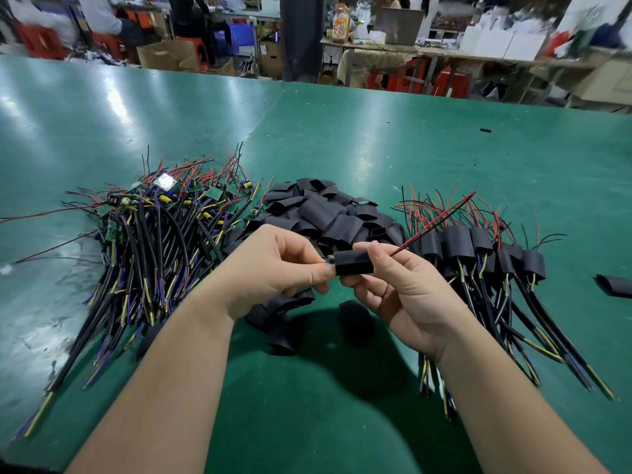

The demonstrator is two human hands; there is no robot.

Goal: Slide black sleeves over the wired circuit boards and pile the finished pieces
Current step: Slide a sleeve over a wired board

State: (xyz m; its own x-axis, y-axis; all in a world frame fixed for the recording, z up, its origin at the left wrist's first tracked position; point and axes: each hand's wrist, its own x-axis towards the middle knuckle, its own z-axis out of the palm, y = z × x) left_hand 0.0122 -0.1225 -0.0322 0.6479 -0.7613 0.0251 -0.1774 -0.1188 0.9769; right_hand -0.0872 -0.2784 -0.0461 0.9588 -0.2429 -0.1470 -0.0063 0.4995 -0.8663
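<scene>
- Left hand (pixel 273 265) pinches the circuit board (pixel 330 258) end.
- Right hand (pixel 396 285) grips the black sleeve (pixel 354 264) over it, above the tabletop (pixel 376 148).
- Bare boards (pixel 154 220) left, loose sleeves (pixel 325 210) centre, finished pieces (pixel 496 254) right.

— What's the work surface?
— A glossy green table (pixel 376 148). Ceiling lights glare off its left half, and a seam (pixel 261 124) runs diagonally across the cover.
— And past its far edge?
— Open cardboard boxes (pixel 164 54) sit on the floor at the left, with a blue bin (pixel 236 35) behind them. A dark pillar (pixel 301 35) rises near the middle.
— Anything to the right?
— A long workbench (pixel 444 55) carries white boxes (pixel 496 44) and a jar with an orange label (pixel 340 27). Red stools (pixel 448 82) stand beneath it.
— Any people?
— A blurred person (pixel 99 12) at the far left, too smeared to tell more.
</scene>
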